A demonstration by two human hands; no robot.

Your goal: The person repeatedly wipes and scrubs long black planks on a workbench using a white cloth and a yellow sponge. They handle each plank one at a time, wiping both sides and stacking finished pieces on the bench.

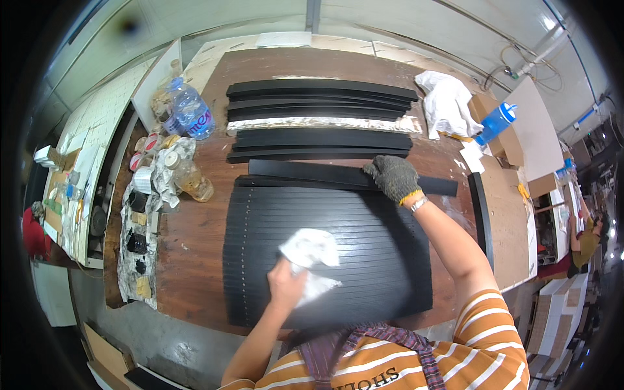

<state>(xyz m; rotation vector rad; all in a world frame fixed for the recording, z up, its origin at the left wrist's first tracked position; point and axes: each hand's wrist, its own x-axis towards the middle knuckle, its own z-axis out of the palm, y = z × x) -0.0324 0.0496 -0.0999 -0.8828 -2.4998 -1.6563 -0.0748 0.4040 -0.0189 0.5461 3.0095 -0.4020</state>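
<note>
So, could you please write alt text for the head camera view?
A person's left hand presses a white cloth onto a row of black strips on a brown table, while the gloved right hand rests on a loose strip. More strips and bottles lie beyond.

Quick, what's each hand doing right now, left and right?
Left hand: bare, closed on a white cloth pressed against the black slats.
Right hand: gloved, gripping a single black strip above the slats.
</note>
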